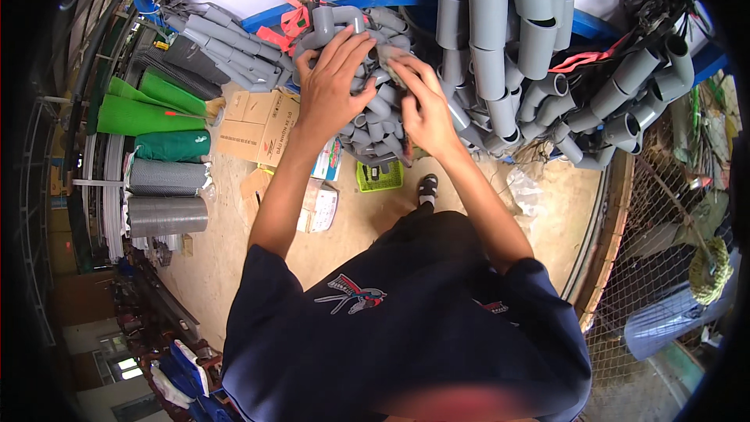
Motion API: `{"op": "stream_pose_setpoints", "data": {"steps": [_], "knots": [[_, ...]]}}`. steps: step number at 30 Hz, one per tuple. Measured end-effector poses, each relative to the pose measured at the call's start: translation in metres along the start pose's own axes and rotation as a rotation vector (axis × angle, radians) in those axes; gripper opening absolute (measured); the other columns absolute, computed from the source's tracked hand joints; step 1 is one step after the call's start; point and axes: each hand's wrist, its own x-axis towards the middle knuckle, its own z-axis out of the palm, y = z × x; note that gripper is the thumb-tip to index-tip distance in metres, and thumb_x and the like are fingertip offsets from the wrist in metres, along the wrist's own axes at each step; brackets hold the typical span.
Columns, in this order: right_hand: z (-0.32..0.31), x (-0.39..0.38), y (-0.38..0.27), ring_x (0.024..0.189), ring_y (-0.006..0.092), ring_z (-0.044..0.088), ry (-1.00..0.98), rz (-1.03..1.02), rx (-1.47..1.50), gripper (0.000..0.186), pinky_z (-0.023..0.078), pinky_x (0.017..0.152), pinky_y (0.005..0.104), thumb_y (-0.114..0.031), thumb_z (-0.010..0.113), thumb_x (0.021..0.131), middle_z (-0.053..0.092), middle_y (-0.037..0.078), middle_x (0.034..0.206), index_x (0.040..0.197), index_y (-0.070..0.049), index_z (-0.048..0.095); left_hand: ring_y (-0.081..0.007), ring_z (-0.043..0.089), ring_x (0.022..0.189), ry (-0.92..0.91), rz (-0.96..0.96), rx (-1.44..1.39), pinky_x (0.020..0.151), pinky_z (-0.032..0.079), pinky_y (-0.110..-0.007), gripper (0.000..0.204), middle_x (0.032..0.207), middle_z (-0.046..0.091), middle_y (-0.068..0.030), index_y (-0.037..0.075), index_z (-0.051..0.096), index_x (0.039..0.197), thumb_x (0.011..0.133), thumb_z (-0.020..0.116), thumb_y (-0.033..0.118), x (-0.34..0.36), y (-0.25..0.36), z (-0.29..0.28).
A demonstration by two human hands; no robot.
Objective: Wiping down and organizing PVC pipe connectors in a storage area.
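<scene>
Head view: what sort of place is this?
Probably a hardware shop or storeroom, judging by hanging grey tubular plastic pipe fittings, bright green rolls of netting-like material and a grey cylindrical mesh roll.

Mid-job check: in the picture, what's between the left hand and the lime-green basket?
In the head view, a cluster of gray pipe fittings lies between the left hand and the lime-green basket.

Grey plastic pipe elbows (376, 126) crowd together in a dense bunch, open ends facing various ways. One glossy elbow (344, 14) arches at the bunch's far edge.
</scene>
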Motion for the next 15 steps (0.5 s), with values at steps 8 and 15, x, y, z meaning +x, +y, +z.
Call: {"op": "stream_pose_setpoints", "data": {"steps": [8,15], "knots": [[0.016,0.029,0.006,0.101,0.0340,0.062,-0.185,-0.039,-0.486,0.061,0.054,0.083,0.0482,-0.002,0.068,0.081,0.055,0.013,0.124,0.140,-0.012,0.058,-0.0156,0.050,0.140,0.050,-0.069,0.013,0.102,0.033,-0.046,0.053,0.138,0.064,0.0013,0.015,0.067,0.129,0.078,0.077,0.020,-0.008,0.000,0.008],[0.007,0.045,0.033,0.097,0.0367,0.072,-0.285,-0.001,-0.198,0.058,0.058,0.084,0.0506,-0.005,0.059,0.089,0.068,0.023,0.121,0.147,-0.010,0.057,-0.0189,0.054,0.138,0.053,-0.074,-0.021,0.102,0.033,-0.044,0.057,0.134,0.067,0.0003,0.017,0.066,0.132,0.077,0.077,0.016,-0.005,0.000,0.013]]}}
